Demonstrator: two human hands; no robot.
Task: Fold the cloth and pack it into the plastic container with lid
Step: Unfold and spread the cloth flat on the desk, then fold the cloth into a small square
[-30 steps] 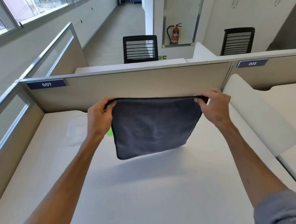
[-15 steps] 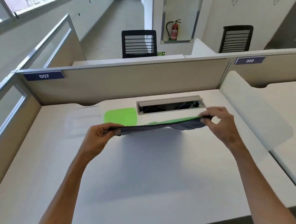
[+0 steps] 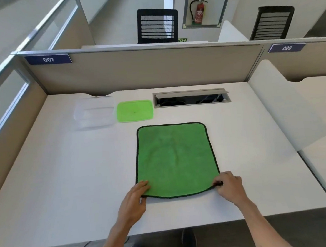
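Observation:
A green cloth (image 3: 175, 158) with a dark hem lies spread flat on the white desk, green side up. My left hand (image 3: 133, 199) pinches its near left corner, and my right hand (image 3: 229, 186) pinches its near right corner. Behind the cloth, a clear plastic container (image 3: 94, 113) stands open at the back left of the desk. Its green lid (image 3: 134, 111) lies flat just to the right of it, apart from the cloth.
An open cable slot (image 3: 191, 98) is set into the white desk (image 3: 65, 178) behind the cloth. Beige partition walls (image 3: 145, 70) close the back and left. A white divider panel (image 3: 284, 111) borders the right side. The desk's front edge runs just below my wrists.
The cloth hung in the air between both hands, grey side towards me. It has been swung down and laid flat on the desk, green side up, with both hands now at its near corners.

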